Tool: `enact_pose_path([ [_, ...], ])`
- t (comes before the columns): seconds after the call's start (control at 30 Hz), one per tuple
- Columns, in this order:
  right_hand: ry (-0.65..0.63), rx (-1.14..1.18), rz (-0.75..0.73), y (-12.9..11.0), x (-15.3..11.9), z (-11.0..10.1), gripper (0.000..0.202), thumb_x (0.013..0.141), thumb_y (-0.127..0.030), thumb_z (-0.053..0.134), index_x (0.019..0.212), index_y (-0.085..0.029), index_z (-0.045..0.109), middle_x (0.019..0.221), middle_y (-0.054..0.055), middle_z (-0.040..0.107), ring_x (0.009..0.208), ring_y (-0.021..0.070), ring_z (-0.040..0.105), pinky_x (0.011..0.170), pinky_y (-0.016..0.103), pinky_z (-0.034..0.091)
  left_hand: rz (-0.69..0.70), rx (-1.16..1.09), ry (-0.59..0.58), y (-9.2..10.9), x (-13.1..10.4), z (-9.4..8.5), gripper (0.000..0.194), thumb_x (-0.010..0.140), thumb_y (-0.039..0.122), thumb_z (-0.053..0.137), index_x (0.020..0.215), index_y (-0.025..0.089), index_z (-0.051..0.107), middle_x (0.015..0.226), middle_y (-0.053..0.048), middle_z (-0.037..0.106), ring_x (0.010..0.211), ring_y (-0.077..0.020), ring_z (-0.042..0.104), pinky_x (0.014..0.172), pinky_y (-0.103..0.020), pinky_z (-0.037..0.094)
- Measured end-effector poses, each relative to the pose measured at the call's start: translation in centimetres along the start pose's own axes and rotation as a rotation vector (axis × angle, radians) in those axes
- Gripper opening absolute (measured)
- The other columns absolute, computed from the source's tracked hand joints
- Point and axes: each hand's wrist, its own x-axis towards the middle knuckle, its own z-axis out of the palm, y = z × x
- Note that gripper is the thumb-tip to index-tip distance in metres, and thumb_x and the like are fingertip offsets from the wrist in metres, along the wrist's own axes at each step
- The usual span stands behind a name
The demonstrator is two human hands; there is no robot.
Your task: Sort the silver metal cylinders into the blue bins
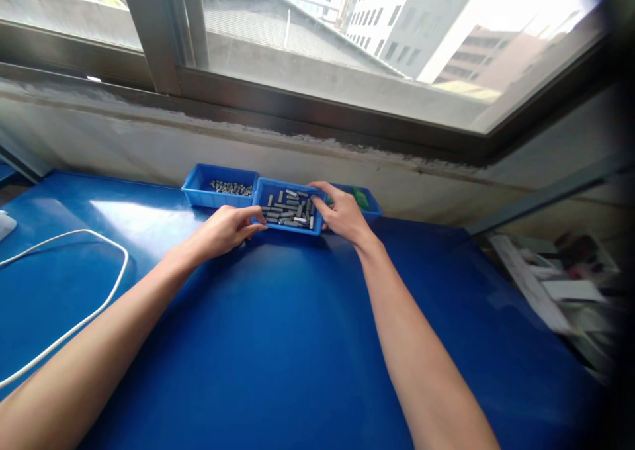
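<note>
Both hands grip a blue plastic bin (292, 230) at the back of the table, one at each end. Inside it lie several short dark-grey bar-shaped pieces (288, 206). My left hand (233, 227) pinches the bin's left wall near the front corner. At the right end, my right hand (342, 213) wraps over the rim, thumb on the inner side. To the left stands another blue bin (201, 198) with many small metal parts (232, 188). Behind my right hand is a third blue bin (376, 213) holding something green (360, 198), partly hidden.
A blue tabletop (278, 344) runs up to the wall (139, 132) below a metal-framed window (317, 99). A white cable (116, 284) curves over the left side. Beyond the table's right edge sit blurred items (570, 284).
</note>
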Motion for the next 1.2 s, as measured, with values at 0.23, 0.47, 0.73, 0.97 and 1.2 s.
enact_pose_path([
  [0.23, 0.101, -0.094, -0.14, 0.4, 0.0, 1.1, 0.025, 0.095, -0.029, 0.051, 0.113, -0.022, 0.068, 0.101, 0.007, 0.071, 0.092, 0.0218, 0.065, 0.083, 0.032, 0.05, 0.323, 0.608, 0.188, 3.0, -0.1, 0.8, 0.029, 0.101, 0.037, 0.055, 0.091, 0.019, 0.075, 0.081, -0.008, 0.07, 0.072, -0.0193, 0.064, 0.071, -0.032, 0.045],
  [0.47, 0.11, -0.154, -0.233, -0.1, 0.1, 1.3, 0.023, 0.102, -0.038, 0.048, 0.108, -0.021, 0.063, 0.099, 0.007, 0.07, 0.093, 0.0223, 0.065, 0.088, 0.033, 0.048, 0.616, 0.598, 0.091, 3.2, 2.7, 4.0, 0.035, 0.101, 0.021, 0.055, 0.135, 0.024, 0.063, 0.142, -0.015, 0.061, 0.131, -0.0313, 0.054, 0.106, -0.046, 0.042],
  [0.73, 0.168, -0.279, -0.252, -1.4, -0.2, 1.1, 0.021, 0.103, -0.033, 0.048, 0.104, -0.019, 0.064, 0.108, 0.01, 0.067, 0.101, 0.024, 0.065, 0.091, 0.035, 0.052, 0.538, 0.445, 0.074, 1.8, 3.3, 4.5, 0.037, 0.1, 0.031, 0.06, 0.136, 0.032, 0.065, 0.156, -0.016, 0.049, 0.148, -0.0347, 0.039, 0.116, -0.058, 0.034],
  [0.97, 0.213, -0.367, -0.317, -1.1, -0.7, 1.7, 0.021, 0.105, -0.028, 0.044, 0.109, -0.019, 0.063, 0.123, 0.012, 0.067, 0.112, 0.0248, 0.067, 0.09, 0.035, 0.056, 0.496, 0.43, 0.105, 1.6, 3.4, 4.9, 0.037, 0.103, 0.027, 0.053, 0.138, 0.033, 0.063, 0.161, -0.009, 0.044, 0.153, -0.0305, 0.03, 0.125, -0.057, 0.024],
  [1.2, 0.272, -0.427, -0.426, -0.8, -1.1, 2.0, 0.026, 0.106, -0.031, 0.043, 0.108, -0.017, 0.064, 0.123, 0.013, 0.071, 0.106, 0.0235, 0.071, 0.081, 0.031, 0.058, 0.506, 0.526, 0.13, 1.8, 3.3, 4.9, 0.036, 0.102, 0.032, 0.054, 0.137, 0.03, 0.064, 0.156, -0.012, 0.05, 0.148, -0.0337, 0.035, 0.122, -0.06, 0.027],
])
